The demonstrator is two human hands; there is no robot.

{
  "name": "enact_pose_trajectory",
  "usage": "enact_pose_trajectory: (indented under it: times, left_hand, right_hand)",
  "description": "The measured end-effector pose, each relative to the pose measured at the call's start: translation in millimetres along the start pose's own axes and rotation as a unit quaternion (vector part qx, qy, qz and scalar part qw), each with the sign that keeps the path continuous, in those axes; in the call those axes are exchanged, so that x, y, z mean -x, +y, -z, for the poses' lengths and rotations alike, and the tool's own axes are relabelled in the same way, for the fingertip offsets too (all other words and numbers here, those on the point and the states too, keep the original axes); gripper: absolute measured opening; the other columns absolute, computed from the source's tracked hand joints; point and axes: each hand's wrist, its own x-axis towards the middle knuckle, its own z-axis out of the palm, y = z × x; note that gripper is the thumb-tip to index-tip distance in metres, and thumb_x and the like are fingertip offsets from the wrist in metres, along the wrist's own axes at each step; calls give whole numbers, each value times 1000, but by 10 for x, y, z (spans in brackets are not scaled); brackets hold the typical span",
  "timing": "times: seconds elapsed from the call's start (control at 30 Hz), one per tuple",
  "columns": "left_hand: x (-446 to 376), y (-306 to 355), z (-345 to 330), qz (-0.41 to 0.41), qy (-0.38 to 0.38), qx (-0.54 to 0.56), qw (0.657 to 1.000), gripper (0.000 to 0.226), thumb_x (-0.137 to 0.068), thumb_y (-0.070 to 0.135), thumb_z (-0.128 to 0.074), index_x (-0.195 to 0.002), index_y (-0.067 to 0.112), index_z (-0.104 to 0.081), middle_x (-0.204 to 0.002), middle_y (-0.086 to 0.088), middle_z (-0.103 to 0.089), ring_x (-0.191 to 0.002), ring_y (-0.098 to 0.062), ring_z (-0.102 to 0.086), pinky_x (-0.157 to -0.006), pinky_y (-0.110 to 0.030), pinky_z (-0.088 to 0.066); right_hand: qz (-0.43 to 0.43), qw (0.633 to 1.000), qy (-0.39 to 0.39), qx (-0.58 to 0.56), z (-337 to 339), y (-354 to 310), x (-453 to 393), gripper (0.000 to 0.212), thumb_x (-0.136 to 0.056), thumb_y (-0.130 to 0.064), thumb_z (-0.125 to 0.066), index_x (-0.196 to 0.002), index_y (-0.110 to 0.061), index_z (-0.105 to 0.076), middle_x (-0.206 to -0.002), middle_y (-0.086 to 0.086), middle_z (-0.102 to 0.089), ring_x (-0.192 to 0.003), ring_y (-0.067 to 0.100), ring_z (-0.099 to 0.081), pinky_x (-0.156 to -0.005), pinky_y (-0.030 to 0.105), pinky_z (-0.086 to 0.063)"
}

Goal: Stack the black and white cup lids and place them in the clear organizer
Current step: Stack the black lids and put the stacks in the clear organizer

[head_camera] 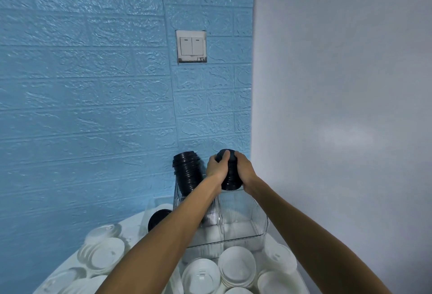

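Here, with both forearms stretched far forward, the left hand and right hand clasp a stack of black lids from either side, fingers curled round it, above the far-right compartment of the clear organizer on the surface.

Both hands, the left hand and right hand, grip a stack of black lids above the clear organizer, where another black stack stands; white lids surround it.
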Motion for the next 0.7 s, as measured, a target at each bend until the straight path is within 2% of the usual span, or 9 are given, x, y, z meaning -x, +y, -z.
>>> enact_pose_trajectory:
  times: [0.23,0.43,0.53,0.6,0.7]
  left_hand:
    - [-7,-77,46,-10,-1,-47,999,61,-100,57,-52,-146,18,-43,-132,-11,-61,-111,-27,-63,-92,-39,-55]
    - [43,-77,52,-18,6,-70,997,63,-101,61,-45,-148,19,-39,-132,-12,-62,-113,-28,-63,-90,-38,-54]
    - [53,-95,52,-22,13,-72,997,64,-102,62,-42,-149,19,-39,-133,-12,-62,-115,-29,-62,-97,-41,-54]
    - [45,-109,49,-25,16,-71,997,64,-102,61,-41,-150,19,-39,-134,-13,-61,-117,-29,-62,-96,-40,-53]
    - [34,-123,48,-20,15,-70,997,63,-103,60,-41,-150,18,-38,-136,-13,-60,-117,-29,-61,-95,-38,-52]
  right_hand:
    - [-15,1000,6,-7,-25,2,56,63,-79,-62,-38,-126,-27,-62,-119,6,-68,-109,25,-66,-99,48,-54]
    - [-12,1000,-5,11,-22,-4,42,61,-79,-59,-37,-125,-28,-63,-121,6,-68,-111,26,-65,-101,50,-53]
    - [-20,999,-17,19,-24,-53,105,54,-91,-55,-37,-128,-24,-60,-124,9,-65,-112,26,-64,-101,50,-53]
    - [-31,999,-29,12,-16,-83,137,45,-101,-49,-36,-128,-20,-59,-122,11,-66,-111,28,-65,-97,48,-55]
    - [-48,998,-39,3,4,-90,134,42,-104,-44,-35,-123,-16,-60,-116,15,-68,-106,29,-67,-91,43,-58]
